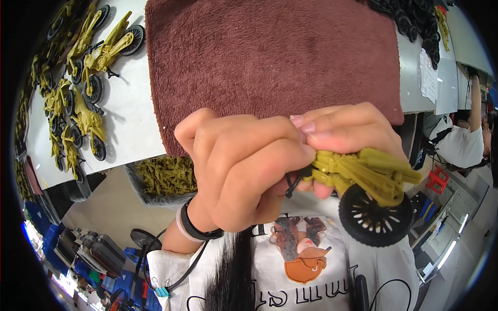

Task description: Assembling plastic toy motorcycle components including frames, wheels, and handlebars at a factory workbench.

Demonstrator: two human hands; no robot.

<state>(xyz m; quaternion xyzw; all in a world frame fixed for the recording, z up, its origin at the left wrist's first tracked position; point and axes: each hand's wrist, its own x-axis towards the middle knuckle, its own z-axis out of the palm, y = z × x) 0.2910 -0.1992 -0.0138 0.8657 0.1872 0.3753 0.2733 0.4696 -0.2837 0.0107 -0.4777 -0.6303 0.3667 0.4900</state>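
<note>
Spread across the white worktable (132, 111), a dark reddish-brown towel (270, 57) is covering the middle, and your two hands are working close to the camera in front of its near edge. Your left hand (236, 173), with a black band and a pale band at the wrist, is curling its fingers together around the rear end of an olive-green toy motorcycle (363, 173), where a small black part (294, 182) is sticking out between the fingers. Your right hand (345, 129) is coming over the top of the same toy, its fingertips pressing down and closing on the olive frame, touching the left hand's fingers. The toy is sitting between both hands, tilted, with its black spoked wheel (374, 215) hanging free below and to the right of your right hand. On the left part of the table, finished olive motorcycles with black wheels (85, 88) are standing in a loose row, well apart from your hands. A dark bin of loose olive parts (166, 176) is sitting just beside the towel's left corner, at the table edge. A heap of black wheels (415, 20) is lying at the far right of the table, and another person in a white shirt (461, 145) is working at the right rim.
</note>
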